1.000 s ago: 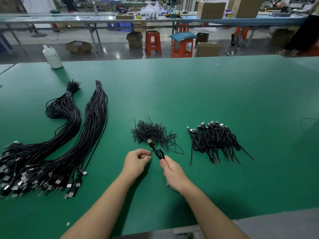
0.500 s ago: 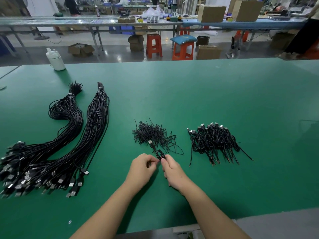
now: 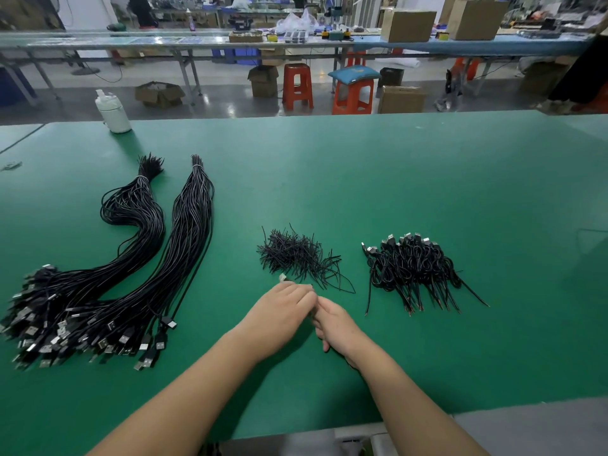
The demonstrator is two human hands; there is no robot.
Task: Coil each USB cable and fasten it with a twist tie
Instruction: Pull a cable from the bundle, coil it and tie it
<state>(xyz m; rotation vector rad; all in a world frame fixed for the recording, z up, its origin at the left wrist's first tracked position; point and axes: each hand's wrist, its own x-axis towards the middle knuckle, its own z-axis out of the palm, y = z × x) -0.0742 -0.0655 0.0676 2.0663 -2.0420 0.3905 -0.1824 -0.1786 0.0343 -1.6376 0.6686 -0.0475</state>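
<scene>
Both hands, left hand (image 3: 279, 311) and right hand (image 3: 332, 324), meet fingers curled around a small black coiled USB cable, its silver plug (image 3: 282, 277) pointing away toward the loose black twist-tie pile (image 3: 292, 255) just beyond.

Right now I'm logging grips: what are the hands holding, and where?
Both the left hand and right hand pinch one USB cable between them; its plug pokes out, the exact hold hidden.
</scene>
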